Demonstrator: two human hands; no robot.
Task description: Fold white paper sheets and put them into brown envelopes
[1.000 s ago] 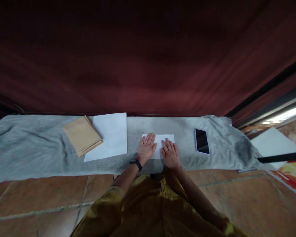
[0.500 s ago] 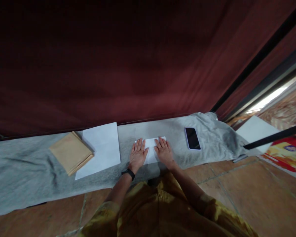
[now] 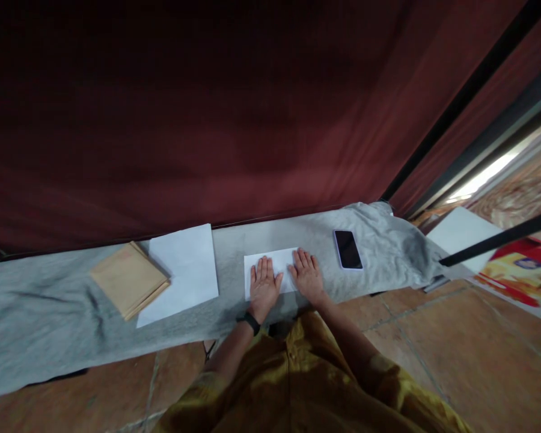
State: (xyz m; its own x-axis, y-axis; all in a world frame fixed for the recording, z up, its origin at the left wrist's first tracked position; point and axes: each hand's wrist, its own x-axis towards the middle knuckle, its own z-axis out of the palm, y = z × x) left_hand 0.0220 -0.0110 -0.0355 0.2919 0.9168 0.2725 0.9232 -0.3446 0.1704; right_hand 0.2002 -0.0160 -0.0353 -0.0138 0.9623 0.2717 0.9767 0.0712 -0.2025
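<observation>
While your left hand [image 3: 264, 293] and right hand [image 3: 309, 282] lie flat on one white paper [image 3: 282, 261], fingers [image 3: 264, 269] slightly spread, one smartphone [image 3: 348, 249] rests at right, screen up.

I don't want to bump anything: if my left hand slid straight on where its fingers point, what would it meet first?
Probably the dark red surface behind: your left hand would slide off the small white paper and across gray cloth first, though depth is unclear.

Left hand [image 3: 264, 291] flat; right hand [image 3: 309, 279] flat
</observation>
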